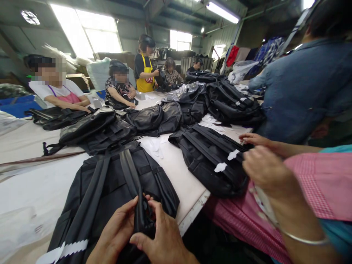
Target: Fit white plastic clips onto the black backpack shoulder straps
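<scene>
A black backpack point(110, 183) lies back-up on the white table point(27, 183) in front of me, its two shoulder straps running toward me. My left hand point(117, 231) and my right hand point(162, 238) are both closed around the lower end of the right shoulder strap point(137, 205), pinching it between fingers and thumbs near a small buckle. A white paper tag point(63, 250) sticks out at the bag's near left corner.
To my right a person in a pink apron handles another black backpack point(214, 161) with both hands point(261, 165). More black bags point(154, 117) are piled across the table's middle. Several people work at the far side; one in blue stands at the right.
</scene>
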`<state>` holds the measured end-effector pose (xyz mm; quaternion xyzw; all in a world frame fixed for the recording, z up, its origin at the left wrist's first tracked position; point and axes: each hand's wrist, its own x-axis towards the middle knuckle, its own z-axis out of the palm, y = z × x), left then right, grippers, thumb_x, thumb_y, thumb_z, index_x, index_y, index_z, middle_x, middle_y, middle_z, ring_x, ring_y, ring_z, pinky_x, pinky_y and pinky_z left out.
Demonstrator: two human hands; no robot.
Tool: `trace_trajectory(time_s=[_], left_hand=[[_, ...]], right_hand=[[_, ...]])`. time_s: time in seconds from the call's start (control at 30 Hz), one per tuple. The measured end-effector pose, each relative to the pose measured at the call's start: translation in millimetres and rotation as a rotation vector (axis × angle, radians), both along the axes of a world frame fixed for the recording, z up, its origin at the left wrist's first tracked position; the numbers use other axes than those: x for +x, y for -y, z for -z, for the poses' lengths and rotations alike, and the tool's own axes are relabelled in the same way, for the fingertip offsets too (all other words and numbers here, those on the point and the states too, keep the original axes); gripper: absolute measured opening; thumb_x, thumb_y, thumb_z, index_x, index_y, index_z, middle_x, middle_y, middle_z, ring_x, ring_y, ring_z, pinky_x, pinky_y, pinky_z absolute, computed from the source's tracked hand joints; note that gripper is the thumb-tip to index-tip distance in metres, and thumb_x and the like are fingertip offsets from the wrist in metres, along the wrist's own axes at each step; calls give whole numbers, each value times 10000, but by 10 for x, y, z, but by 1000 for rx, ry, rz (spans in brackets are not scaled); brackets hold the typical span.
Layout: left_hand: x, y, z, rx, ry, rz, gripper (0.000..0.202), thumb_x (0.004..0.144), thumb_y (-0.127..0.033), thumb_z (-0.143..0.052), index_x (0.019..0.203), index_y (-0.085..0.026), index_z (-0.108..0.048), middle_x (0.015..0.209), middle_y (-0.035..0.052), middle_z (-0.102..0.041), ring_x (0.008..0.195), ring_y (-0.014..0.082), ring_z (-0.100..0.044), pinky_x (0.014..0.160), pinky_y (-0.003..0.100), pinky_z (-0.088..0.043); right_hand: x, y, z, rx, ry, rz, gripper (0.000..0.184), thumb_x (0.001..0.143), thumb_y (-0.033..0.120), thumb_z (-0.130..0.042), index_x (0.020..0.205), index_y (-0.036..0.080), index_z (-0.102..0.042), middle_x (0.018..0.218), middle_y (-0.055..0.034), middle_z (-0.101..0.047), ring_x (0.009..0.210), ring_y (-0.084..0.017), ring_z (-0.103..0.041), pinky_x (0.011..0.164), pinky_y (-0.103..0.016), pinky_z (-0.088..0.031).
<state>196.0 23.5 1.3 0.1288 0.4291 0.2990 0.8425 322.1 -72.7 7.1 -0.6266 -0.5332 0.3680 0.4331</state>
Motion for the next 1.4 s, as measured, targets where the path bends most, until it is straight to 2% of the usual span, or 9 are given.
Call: trace_trajectory(time_s=[0.13,0.3,0.4,0.47,0.63,0.73,0.97,1.2,1.4], left_hand=[[-34,-5,29,-27,18,-20,212,847,-120,-584,1028,-32,-653,1076,180,-680,972,279,-663,920,427,-533],[-67,-26,36,-51,38,14,335,846,-155,-596,1159,-34,-602,1208,187,-624,1059,311,-625,934,460,-519],[-63,-30,20,-59,6,-24,366,850,-137,-570,1192,-8,-571,1222,208,-609,1061,317,-623,921,463,-524],[-64,-27,22,-51,-1,-4,386,859,-156,-558,1214,-6,-557,1194,221,-620,999,335,-648,873,500,-539],[-72,-21,58,-17,4,38,414,858,-172,-582,1253,-53,-546,1116,192,-665,982,339,-656,822,475,-564],[-62,-17,65,-11,0,36,431,856,-159,-588,1274,-71,-532,1098,175,-677,998,331,-653,825,454,-567],[-63,5,87,26,0,52,413,851,-193,-608,1237,-52,-566,1110,199,-667,1054,358,-622,877,488,-544],[-40,24,73,38,-5,14,344,836,-178,-626,1158,-58,-626,1113,185,-671,1075,345,-613,899,464,-543],[11,62,-3,41,-50,-18,342,830,-186,-633,1146,-54,-632,1070,195,-683,1030,353,-635,855,470,-564]], right_hand=[[-112,-24,64,-59,22,88,562,715,338,-698,1229,246,-490,1152,-84,-652,1060,-294,-620,928,-407,-468],[-20,5,-9,-80,-39,-30,532,742,381,-690,1220,235,-508,1034,-73,-684,957,-280,-649,828,-363,-493],[92,-46,22,-103,-190,-40,325,893,451,-489,1117,226,-557,837,-39,-671,788,-215,-656,684,-300,-502],[144,-105,79,-132,-302,-15,322,936,458,-388,1071,224,-563,803,-28,-648,706,-182,-640,586,-263,-490],[146,-253,187,-183,-484,-94,316,800,303,-610,1092,212,-535,846,-16,-671,701,-158,-636,560,-224,-473],[122,-309,219,-201,-541,-88,333,740,228,-629,1058,195,-535,829,-10,-681,687,-153,-642,595,-238,-484],[108,-307,247,-174,-297,-7,313,755,172,-538,1064,220,-550,784,5,-679,702,-169,-667,619,-254,-493],[61,-262,111,-159,-59,101,378,738,145,-531,1103,229,-576,992,-38,-684,901,-194,-664,779,-283,-501],[70,-245,106,-161,9,124,420,721,107,-505,1118,226,-575,838,-17,-664,818,-181,-656,717,-257,-492]])
